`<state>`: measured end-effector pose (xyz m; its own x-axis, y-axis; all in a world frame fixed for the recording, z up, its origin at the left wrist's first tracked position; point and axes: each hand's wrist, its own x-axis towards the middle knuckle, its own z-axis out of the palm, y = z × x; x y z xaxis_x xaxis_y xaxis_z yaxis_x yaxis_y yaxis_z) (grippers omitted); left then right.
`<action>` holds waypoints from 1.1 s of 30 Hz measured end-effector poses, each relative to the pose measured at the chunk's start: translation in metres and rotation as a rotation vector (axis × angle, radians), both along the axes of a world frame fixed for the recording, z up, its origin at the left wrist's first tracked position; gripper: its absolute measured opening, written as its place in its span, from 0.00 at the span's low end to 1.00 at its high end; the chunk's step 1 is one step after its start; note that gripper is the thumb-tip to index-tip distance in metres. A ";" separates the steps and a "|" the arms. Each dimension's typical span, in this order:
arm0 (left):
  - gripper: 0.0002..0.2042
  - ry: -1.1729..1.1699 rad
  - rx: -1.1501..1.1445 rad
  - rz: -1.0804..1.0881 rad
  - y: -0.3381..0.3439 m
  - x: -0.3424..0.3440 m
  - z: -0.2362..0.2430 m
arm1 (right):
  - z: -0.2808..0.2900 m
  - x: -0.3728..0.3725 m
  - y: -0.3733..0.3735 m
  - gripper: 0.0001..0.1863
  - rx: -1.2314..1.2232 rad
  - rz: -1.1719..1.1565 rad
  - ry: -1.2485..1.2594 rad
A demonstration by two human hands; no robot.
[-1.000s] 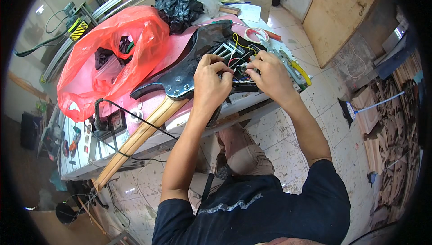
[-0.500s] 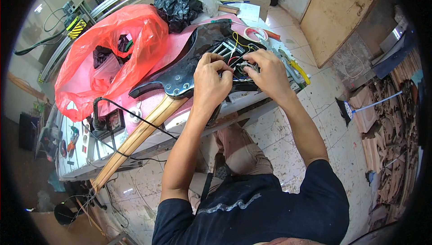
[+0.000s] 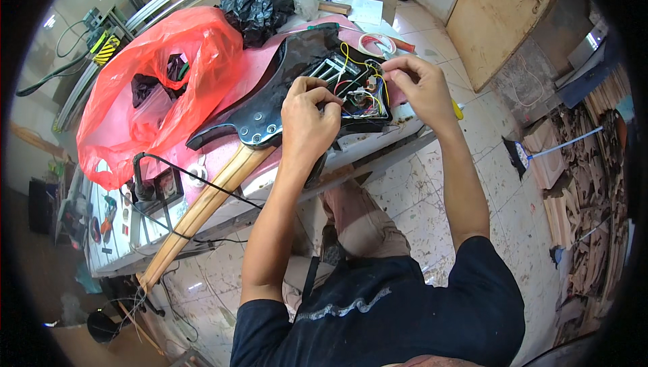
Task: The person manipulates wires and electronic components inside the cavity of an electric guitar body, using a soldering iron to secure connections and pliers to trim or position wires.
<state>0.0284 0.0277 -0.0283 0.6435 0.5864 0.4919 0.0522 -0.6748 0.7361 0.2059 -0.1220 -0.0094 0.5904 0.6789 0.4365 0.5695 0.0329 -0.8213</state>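
A black electric guitar [image 3: 297, 57] lies back side up on the bench, its wooden neck [image 3: 202, 212] pointing to the lower left. Its open rear cavity shows thin coloured wires [image 3: 364, 100], with a yellow wire [image 3: 345, 57] looping at the top. My left hand [image 3: 309, 116] rests over the body at the cavity's left edge, thumb and finger pinched; anything between them is too small to make out. Just off the cavity's right side, my right hand [image 3: 425, 90] is raised with thumb and forefinger together near the wires. Whatever its fingertips hold is unclear.
A red plastic bag [image 3: 202, 43] and a black bag [image 3: 256, 9] sit behind the guitar. A tape roll [image 3: 376, 45] and a screwdriver's red handle [image 3: 405, 46] lie beyond the cavity. Black cable [image 3: 202, 181] crosses the neck. Wood pieces [image 3: 601, 218] are stacked at right.
My right hand has moved from above the cavity out to the right, uncovering the wires. My left hand stays pinched at the cavity's edge. The view has shifted slightly.
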 end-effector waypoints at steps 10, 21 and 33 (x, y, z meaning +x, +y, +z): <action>0.11 0.040 -0.019 0.009 0.003 -0.001 0.001 | -0.013 -0.013 -0.015 0.07 0.004 0.007 0.201; 0.11 0.025 -0.009 0.006 0.003 -0.002 0.000 | -0.024 -0.013 -0.016 0.07 -0.050 -0.006 0.106; 0.11 0.022 -0.016 0.010 0.003 -0.001 0.002 | -0.023 -0.016 -0.025 0.07 -0.048 -0.023 0.124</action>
<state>0.0271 0.0302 -0.0267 0.6482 0.6006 0.4681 0.0757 -0.6625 0.7453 0.1896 -0.1466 -0.0321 0.6533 0.6829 0.3268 0.4640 -0.0200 -0.8856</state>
